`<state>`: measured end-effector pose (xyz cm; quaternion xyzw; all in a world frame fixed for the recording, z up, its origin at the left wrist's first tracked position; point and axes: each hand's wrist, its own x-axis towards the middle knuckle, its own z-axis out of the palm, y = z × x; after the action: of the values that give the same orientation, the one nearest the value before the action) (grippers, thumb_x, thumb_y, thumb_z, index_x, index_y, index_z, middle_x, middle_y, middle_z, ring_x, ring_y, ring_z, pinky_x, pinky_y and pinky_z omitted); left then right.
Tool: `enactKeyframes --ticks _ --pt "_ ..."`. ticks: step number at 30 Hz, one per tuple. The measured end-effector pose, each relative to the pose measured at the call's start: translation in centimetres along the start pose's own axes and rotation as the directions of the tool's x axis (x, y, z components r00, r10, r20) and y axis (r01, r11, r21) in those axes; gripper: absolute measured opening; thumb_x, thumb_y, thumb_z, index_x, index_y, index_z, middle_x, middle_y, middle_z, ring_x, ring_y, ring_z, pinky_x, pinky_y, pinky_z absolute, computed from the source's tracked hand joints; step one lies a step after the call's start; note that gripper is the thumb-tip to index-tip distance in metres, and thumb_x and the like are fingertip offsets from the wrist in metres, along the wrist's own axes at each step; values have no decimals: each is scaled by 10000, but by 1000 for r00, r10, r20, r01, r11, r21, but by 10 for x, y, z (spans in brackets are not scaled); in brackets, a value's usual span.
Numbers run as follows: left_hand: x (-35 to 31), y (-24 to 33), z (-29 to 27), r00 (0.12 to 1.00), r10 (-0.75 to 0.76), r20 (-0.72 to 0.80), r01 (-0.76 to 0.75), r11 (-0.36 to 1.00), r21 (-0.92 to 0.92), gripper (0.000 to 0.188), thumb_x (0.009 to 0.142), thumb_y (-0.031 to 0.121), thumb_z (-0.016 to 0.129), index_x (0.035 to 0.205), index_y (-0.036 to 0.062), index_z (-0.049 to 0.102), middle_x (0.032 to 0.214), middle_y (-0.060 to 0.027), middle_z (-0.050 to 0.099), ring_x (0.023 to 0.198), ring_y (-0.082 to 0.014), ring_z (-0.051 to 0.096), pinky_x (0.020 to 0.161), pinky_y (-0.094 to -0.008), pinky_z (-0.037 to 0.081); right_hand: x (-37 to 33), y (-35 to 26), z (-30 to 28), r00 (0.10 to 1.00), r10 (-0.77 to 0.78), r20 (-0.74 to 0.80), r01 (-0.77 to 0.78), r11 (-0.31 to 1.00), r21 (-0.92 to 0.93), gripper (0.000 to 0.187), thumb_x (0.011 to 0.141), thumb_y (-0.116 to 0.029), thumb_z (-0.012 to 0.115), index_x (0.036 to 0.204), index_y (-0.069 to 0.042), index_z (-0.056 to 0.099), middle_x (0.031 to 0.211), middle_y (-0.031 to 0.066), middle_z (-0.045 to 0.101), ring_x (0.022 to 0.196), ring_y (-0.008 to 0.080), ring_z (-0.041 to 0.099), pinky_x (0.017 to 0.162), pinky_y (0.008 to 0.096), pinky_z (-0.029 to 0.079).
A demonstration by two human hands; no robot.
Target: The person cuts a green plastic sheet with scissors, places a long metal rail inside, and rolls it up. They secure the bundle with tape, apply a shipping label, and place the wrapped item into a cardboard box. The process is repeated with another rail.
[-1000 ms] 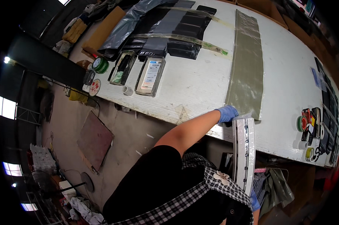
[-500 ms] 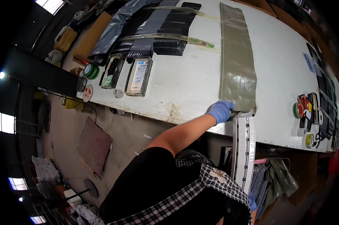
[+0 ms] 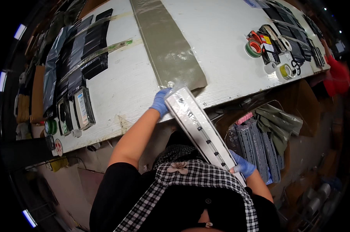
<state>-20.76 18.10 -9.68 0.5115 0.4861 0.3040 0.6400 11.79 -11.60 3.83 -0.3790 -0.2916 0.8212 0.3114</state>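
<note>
A long white bundle point(image 3: 198, 129) in clear plastic wrap, with a row of black fittings, slants from the table's front edge down to my right side. My right hand point(image 3: 243, 167), in a blue glove, is closed around its lower end, thumb on top. A long, flat olive plastic bag point(image 3: 171, 50) lies across the white table point(image 3: 221, 50). At the bag's near end my blue-gloved left hand point(image 3: 160, 102) is closed at the corner, its fingertips partly hidden. The bundle's upper end meets the bag's near edge beside that hand; whether it is inside, I cannot tell.
Taped-down stacks of black and grey bags point(image 3: 80, 50) lie at left, near small open boxes point(image 3: 84, 108). Tape rolls point(image 3: 254, 49) and scissors point(image 3: 295, 67) sit at right. Below the edge stands a carton point(image 3: 298, 104) with grey wrapped pieces point(image 3: 256, 147). A red-clothed person point(image 3: 337, 77) is far right.
My view has swung to the right. The bundle's upper end has come up against the bag's mouth, and my right hand now shows on its lower end. My left hand stays at the bag.
</note>
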Motion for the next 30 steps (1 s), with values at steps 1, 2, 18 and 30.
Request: enactKeyframes --ticks 1,2,18,30 --pt "3 11 0 989 -112 94 129 970 -207 209 837 228 648 970 74 699 897 -191 687 771 -318 666 748 -373 535 3 8 -8 1000 22 2 -22 1000 1 956 613 -287 841 1418 -15 402 1312 89 531 1233 190 455 1082 333 301" --pt "2 23 -2 959 -223 177 276 881 -384 203 843 228 648 961 70 699 898 -183 689 752 -294 665 749 -365 533 6 9 -11 1000 20 -3 -20 1000 7 946 612 -283 842 1410 -15 410 1305 87 534 1227 188 458 1077 332 307" --pt "17 31 2 955 -160 -248 230 931 284 149 787 136 742 879 20 725 759 -67 697 672 -141 632 637 -310 529 -12 0 3 945 45 -325 -165 921 -352 1028 583 -375 896 1401 -9 392 1170 143 606 1125 225 556 1004 323 412" --pt "-36 73 45 732 570 -373 -338 780 527 159 842 183 718 764 74 633 694 -115 601 611 -301 563 580 -369 459 -20 -11 1 903 141 -406 -364 753 -548 998 605 -372 897 1394 -16 402 1259 183 584 1182 258 554 1011 324 417"
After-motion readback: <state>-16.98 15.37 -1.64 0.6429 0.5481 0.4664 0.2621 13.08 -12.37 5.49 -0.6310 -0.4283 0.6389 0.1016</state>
